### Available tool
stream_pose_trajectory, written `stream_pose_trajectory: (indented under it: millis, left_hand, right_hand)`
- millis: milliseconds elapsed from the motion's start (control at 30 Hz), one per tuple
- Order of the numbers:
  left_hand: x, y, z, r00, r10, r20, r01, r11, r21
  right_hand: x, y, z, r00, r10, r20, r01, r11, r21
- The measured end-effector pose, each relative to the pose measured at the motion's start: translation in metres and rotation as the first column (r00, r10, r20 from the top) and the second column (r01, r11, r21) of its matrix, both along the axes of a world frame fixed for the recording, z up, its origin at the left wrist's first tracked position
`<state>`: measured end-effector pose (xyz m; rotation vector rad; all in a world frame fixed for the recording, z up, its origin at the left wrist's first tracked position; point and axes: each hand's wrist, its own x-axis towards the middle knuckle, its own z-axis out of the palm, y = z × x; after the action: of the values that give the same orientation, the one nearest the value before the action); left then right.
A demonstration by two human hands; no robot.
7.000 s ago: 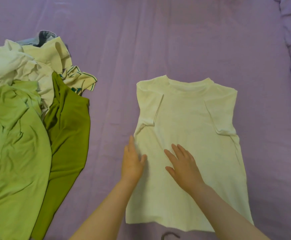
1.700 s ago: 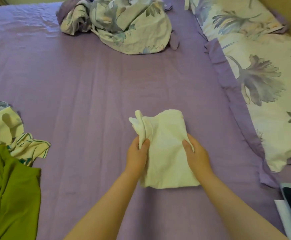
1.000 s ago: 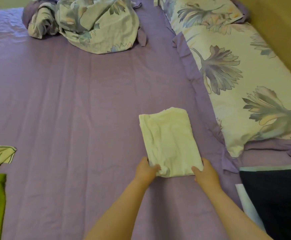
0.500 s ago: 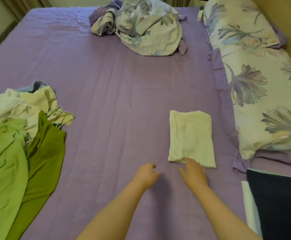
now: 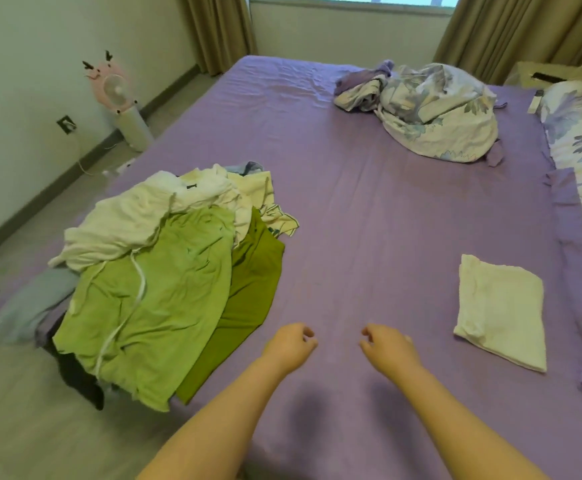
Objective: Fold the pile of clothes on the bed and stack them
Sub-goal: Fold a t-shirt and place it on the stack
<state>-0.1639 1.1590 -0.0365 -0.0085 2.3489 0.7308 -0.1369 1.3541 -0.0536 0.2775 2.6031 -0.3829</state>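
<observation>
1. Cream folded shirt lies right of the right hand.
2. Both hands hang loose and empty; the pile waits beside the left hand.
3. Better take only the top piece.

A folded cream shirt was laid flat near the right edge of the purple bed. A pile of clothes was heaped at the left edge, partly overhanging it. The left hand and right hand were held empty, fingers loosely curled, above the near edge between them.
</observation>
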Motion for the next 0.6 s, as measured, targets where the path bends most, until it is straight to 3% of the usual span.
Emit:
stream_pose_trajectory:
  millis: [167, 333, 600]
  left_hand:
    - [0.006, -0.122, 0.024, 0.992, 0.086, -0.097, -0.083, 0.996, 0.038]
    - [0.011, -0.231, 0.046, 0.984, 0.095, -0.15, -0.099, 0.995, -0.018]
    - [0.002, -0.337, 0.054, 0.965, 0.207, -0.16, -0.212, 0.977, -0.012]
  right_hand:
    - [-0.01, -0.115, 0.03, 0.995, 0.079, -0.064, -0.079, 0.997, 0.01]
    - [-0.016, -0.22, 0.047, 0.983, 0.151, -0.106, -0.154, 0.988, -0.021]
    - [-0.049, -0.314, 0.051, 0.937, 0.332, -0.105, -0.33, 0.943, 0.038]
